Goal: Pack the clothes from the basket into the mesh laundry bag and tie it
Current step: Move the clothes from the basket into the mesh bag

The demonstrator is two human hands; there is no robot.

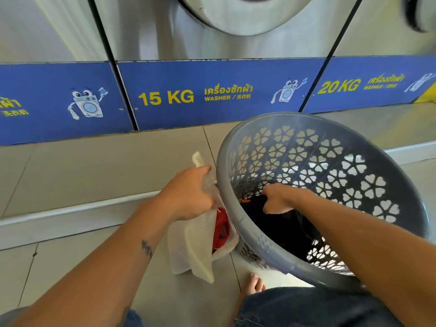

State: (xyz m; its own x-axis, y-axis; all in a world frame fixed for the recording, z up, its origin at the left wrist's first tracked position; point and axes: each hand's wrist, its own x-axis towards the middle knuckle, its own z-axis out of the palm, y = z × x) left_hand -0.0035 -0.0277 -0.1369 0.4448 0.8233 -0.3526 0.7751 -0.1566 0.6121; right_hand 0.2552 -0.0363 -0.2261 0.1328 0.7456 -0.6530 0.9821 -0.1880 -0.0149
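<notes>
Our left hand (188, 194) grips the white mesh laundry bag (200, 244) at nine o'clock of the grey perforated plastic basket (342, 161). Our right hand (280, 197) pinches dark clothes (283, 227) inside it.

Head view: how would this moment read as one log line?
left hand: holds mesh bag | right hand: grabbing dark clothes in basket

Bright daylight — soft, edges warped
</notes>
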